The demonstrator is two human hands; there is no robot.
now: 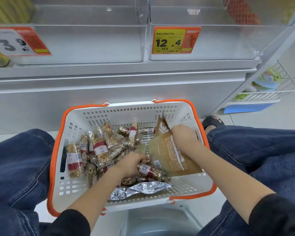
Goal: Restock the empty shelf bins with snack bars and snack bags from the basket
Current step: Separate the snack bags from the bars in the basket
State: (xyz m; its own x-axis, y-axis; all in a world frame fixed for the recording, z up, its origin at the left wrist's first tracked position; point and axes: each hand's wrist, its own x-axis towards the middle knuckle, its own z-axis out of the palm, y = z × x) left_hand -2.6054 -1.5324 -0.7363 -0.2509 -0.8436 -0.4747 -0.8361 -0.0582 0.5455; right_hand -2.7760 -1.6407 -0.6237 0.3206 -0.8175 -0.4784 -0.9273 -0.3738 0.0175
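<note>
Down in basket [186,198] btwn knees: my right hand [184,137] pinched brown snack bag [167,155], left hand [129,165] curled round bars [99,150]. Shelf bins [85,43] above empty. Risk: slick bag slipping, bars spilling if overgrabbed.

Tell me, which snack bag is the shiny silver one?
The silver bag lying flat at the basket's near edge, untouched. The brown bag, held by the right hand, is dull.

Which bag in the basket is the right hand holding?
Look in the white basket with orange handles on the floor below the clear shelf bins. On its right side, the right hand grips a flat brown snack bag. Unlike the clear-wrapped snack bars and the silver bag, it is brown.
</note>
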